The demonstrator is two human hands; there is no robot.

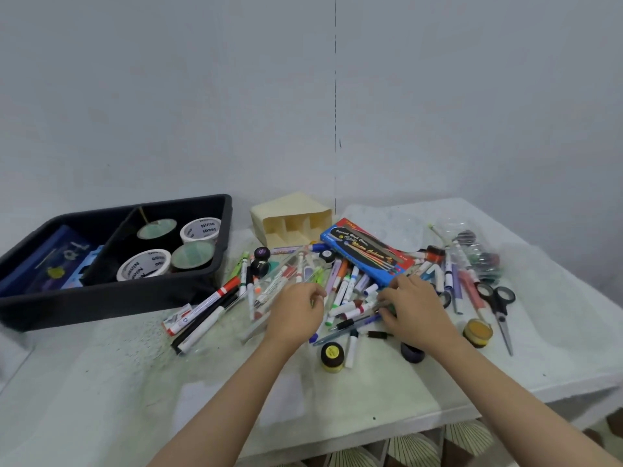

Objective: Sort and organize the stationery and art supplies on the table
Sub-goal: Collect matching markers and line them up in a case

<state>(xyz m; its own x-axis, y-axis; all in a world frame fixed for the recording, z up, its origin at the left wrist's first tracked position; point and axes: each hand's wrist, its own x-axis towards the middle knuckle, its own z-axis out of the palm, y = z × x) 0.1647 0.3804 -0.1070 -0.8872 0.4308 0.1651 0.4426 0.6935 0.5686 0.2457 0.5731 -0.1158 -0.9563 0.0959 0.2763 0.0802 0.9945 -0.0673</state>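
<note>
White table (101, 382), grey wall. Tape rolls (144, 264) already in black tray (101, 298), 10 o'clock. Marker pile (347, 291) at centre, unsorted. Left hand (296, 313), right hand (413, 310) curl into it; grip unclear. Cream organizer (290, 217), 12 o'clock, looks unfilled.

Big stationery jumble on my feed right now

Markers and pens (347, 293) lie crisscrossed mid-way along the desk (101, 382), with a blue watercolor box (364, 252) flat on their far edge. Black-handled scissors (499, 306) lie closed at right, beside a yellow paint jar (477, 332). Tape rolls (145, 266) sit in the black tray (101, 298) at left. The cream organizer (293, 219) is tipped on its side.
</note>
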